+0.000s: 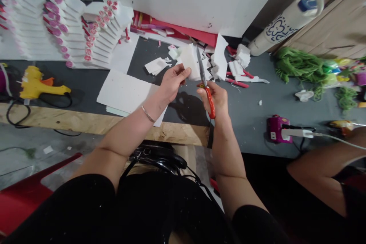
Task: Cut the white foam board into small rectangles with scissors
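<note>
My left hand (173,80) pinches the lower edge of a white paper piece (190,60) between thumb and fingers. In my right hand (215,97) is a pair of scissors (210,102) with red handles, its blades pointing away from me along the right side of that paper. Whether the blades touch the paper I cannot tell. Around both hands lie white paper scraps (156,65) and a taller crumpled strip (220,59). Below my left wrist rests a white sheet (126,89) on the dark table.
Rows of pink-tipped white pieces (98,34) lie at the back left, near a yellow glue gun (42,85) with its cable. Green yarn (296,65), a white bottle (281,26) and a purple power adapter (277,129) stand right. A co-worker's arm (323,160) reaches in there.
</note>
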Available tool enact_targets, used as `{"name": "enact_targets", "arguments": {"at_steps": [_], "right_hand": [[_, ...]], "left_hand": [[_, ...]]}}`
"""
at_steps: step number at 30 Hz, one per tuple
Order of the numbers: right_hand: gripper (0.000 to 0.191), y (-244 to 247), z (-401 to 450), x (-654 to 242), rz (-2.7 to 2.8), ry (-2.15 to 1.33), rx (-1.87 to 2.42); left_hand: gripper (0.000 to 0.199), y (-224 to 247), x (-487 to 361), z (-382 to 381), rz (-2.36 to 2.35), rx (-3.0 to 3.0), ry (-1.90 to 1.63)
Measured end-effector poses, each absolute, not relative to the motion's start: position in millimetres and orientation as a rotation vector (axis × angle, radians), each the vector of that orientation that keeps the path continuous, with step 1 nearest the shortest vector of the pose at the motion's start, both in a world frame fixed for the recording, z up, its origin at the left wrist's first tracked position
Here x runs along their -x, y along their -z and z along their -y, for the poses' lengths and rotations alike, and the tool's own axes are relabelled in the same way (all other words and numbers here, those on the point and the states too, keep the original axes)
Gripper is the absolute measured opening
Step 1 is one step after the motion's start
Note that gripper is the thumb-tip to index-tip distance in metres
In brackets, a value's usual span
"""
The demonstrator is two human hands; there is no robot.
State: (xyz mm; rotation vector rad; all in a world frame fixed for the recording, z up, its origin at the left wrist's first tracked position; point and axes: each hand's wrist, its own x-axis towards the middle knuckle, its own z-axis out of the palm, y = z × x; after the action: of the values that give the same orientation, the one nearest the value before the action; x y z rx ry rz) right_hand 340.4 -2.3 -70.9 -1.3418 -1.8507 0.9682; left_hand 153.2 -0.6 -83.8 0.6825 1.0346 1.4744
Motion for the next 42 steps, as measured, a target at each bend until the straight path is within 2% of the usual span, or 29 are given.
{"name": "enact_targets", "arguments": {"at_steps": [4,8,15,24,29,37,42], "right_hand": [[0.077,75,-3,-348,1.780,-0.961,1.346],[0.082,60,-4,-357,1.878,-0.905,1.302],[0.081,35,7,-371,2.062,-1.278,1.200],[0.072,36,7,-366,1.910,-1.419,1.262],[0.067,40,6,-365,1.971,-1.344,1.224],[0.083,47,6,-364,2.053,-1.094,1.233],[0.085,48,7,-357,2.022,-1.075,1.264]], "left_hand": [[0.023,81,-146,-2,-1.005,-0.655,-1.437],[0.017,76,-138,-2,-0.929,-0.632,-1.409],[0.018,70,-129,-2,-1.036,-0.701,-1.457],[0.021,73,-126,-7,-1.229,-0.815,-1.568],[0.029,76,-128,-9,-1.232,-0.842,-1.522],[0.025,75,-131,-6,-1.207,-0.874,-1.488],[0.028,76,-131,-6,-1.218,-0.845,-1.476]]}}
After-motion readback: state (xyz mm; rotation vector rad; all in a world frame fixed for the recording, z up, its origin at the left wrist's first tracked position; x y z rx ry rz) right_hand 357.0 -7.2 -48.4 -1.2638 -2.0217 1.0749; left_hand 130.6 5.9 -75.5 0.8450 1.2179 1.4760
